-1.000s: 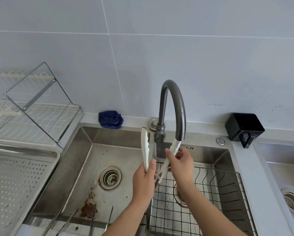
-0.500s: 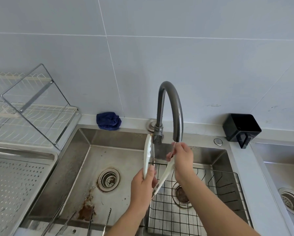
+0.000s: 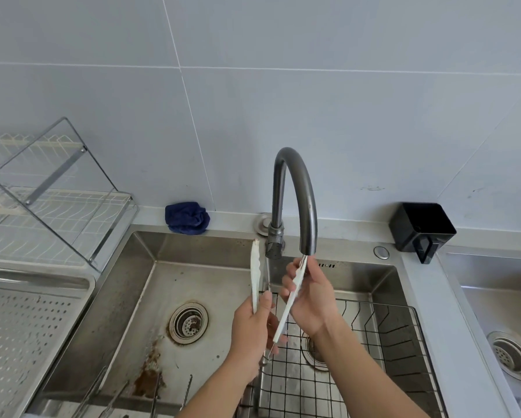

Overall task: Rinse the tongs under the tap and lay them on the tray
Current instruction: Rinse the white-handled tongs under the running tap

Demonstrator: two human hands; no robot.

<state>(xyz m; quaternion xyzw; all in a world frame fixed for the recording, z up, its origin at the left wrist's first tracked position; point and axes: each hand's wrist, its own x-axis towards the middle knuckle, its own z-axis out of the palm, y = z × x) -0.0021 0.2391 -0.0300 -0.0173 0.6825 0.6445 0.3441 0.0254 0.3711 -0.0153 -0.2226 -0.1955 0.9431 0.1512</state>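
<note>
White tongs (image 3: 255, 268) are spread in a V over the sink, tips up, under the grey curved tap (image 3: 306, 203). My left hand (image 3: 253, 330) grips the tongs low down, near the hinge and round the left arm. My right hand (image 3: 309, 292) pinches the right arm near its tip, just below the spout. I cannot tell whether water is running. The perforated metal tray (image 3: 27, 336) lies at the left, beside the sink.
A steel sink (image 3: 126, 303) with a rusty drain (image 3: 188, 322) holds more tongs along its front edge (image 3: 159, 393). A wire basket (image 3: 389, 336) sits in its right half. A blue cloth (image 3: 187, 218), a black holder (image 3: 420, 227) and a dish rack (image 3: 51, 206) stand around.
Both hands and the tongs have shifted slightly, with the right arm's tip staying under the spout. My right hand's fingers have slid along that arm.
</note>
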